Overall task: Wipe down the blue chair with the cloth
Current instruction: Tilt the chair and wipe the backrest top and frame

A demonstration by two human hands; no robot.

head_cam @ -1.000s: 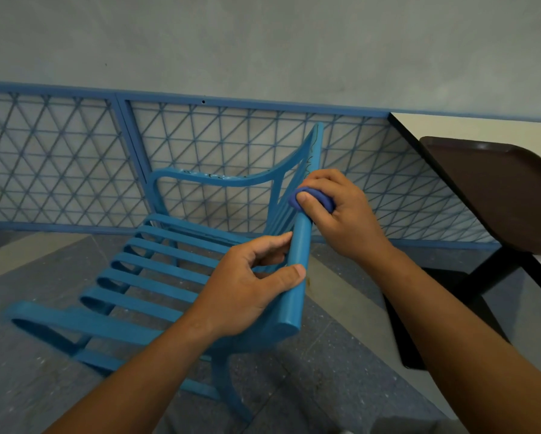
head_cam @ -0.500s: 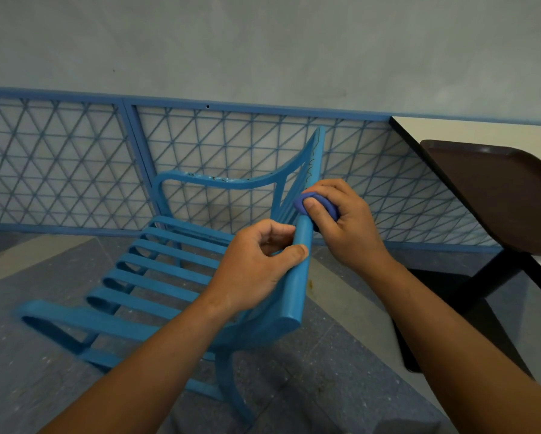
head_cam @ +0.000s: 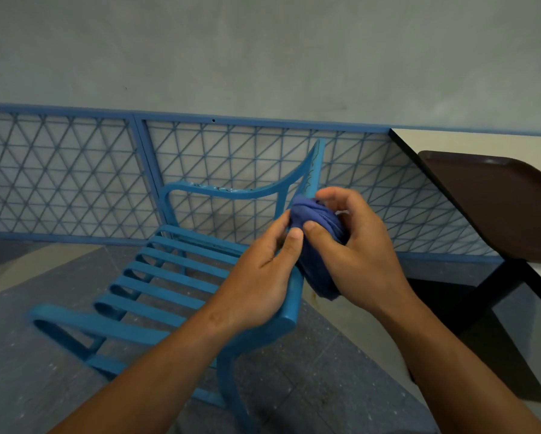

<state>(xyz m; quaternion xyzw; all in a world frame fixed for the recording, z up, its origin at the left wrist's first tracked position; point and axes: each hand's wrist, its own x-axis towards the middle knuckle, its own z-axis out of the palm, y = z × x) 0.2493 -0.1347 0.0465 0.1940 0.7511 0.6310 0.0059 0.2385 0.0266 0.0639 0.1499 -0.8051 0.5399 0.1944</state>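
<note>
Against blue wall mesh, my right hand and left hand both grip the cloth over the blue chair.

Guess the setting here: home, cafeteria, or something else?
Probably a canteen or school-type dining area, not certain. Clues: a dark brown tray on a pale table, a slatted blue chair, and a blue wire-mesh railing against a plain wall.

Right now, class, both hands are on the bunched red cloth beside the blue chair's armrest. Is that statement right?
Not quite. In the head view the bunched cloth is blue-purple, not red. The rest stands: the right hand grips it, the left hand pinches its edge, and it sits beside the blue chair's armrest.
</note>
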